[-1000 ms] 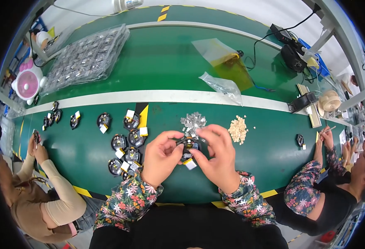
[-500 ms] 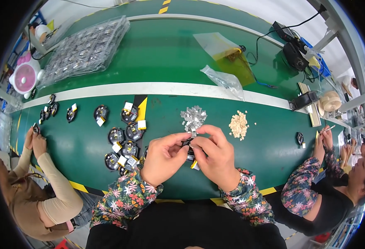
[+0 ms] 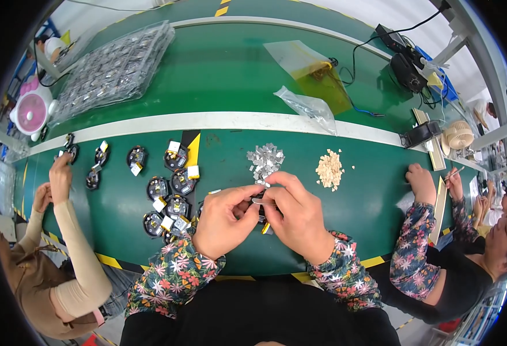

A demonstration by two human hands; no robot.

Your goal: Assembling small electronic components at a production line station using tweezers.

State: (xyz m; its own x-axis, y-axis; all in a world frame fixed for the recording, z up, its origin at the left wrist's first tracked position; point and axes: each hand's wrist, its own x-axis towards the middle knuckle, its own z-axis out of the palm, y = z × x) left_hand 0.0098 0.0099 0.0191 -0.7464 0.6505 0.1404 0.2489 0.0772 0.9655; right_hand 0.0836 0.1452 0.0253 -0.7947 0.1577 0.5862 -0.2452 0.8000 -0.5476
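My left hand point(image 3: 226, 224) and my right hand point(image 3: 298, 218) meet in front of me, fingers closed in pinches. Between their fingertips shows a thin, pale strip point(image 3: 263, 202), too small to make out fully. Under and behind the fingers sits a black round device point(image 3: 263, 214), mostly hidden, with a bit of yellow and white at its lower edge. Just beyond my fingertips lies a pile of small silver-grey pieces point(image 3: 266, 162). A heap of small beige pieces point(image 3: 329, 170) lies to its right.
Several black round devices with white blocks point(image 3: 177, 206) stand left of my hands. A white rail point(image 3: 224, 120) crosses the green table point(image 3: 121, 207). Beyond it lie stacked clear trays point(image 3: 118, 66) and plastic bags point(image 3: 308, 109). Co-workers' hands point(image 3: 61, 170) point(image 3: 422, 183) work at both sides.
A pale strip now shows between my fingertips; my hands have hardly moved. The left co-worker's hand has reached forward. The right co-worker's hand has moved forward, and the device near it is out of sight.
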